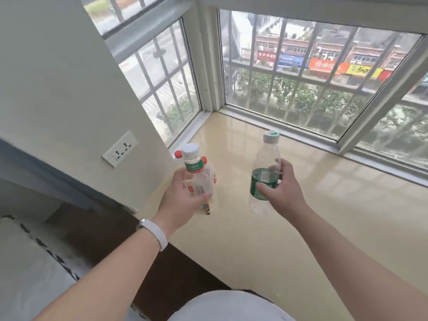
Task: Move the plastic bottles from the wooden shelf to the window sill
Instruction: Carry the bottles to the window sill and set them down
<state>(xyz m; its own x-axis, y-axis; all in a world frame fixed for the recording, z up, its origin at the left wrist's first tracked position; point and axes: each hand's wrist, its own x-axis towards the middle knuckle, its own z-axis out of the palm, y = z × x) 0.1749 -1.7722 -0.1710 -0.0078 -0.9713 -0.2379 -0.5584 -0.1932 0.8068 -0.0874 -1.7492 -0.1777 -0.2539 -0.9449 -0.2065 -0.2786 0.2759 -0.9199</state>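
My left hand (183,200) grips a clear plastic bottle with a white cap and a green neck band (196,172), held above the left part of the window sill (312,205). Behind it show the red caps of two more bottles (177,154); I cannot tell whether they stand on the sill or are in my hand. In my right hand (282,186) is an empty clear bottle with a green label (264,179) and a white-green cap, upright over the middle of the sill. The wooden shelf is out of view.
The sill is a wide glossy beige slab bordered by barred windows (301,72) at the back and left. A wall with a white socket plate (120,149) rises on the left. Dark wooden floor (162,274) lies below the sill's front edge.
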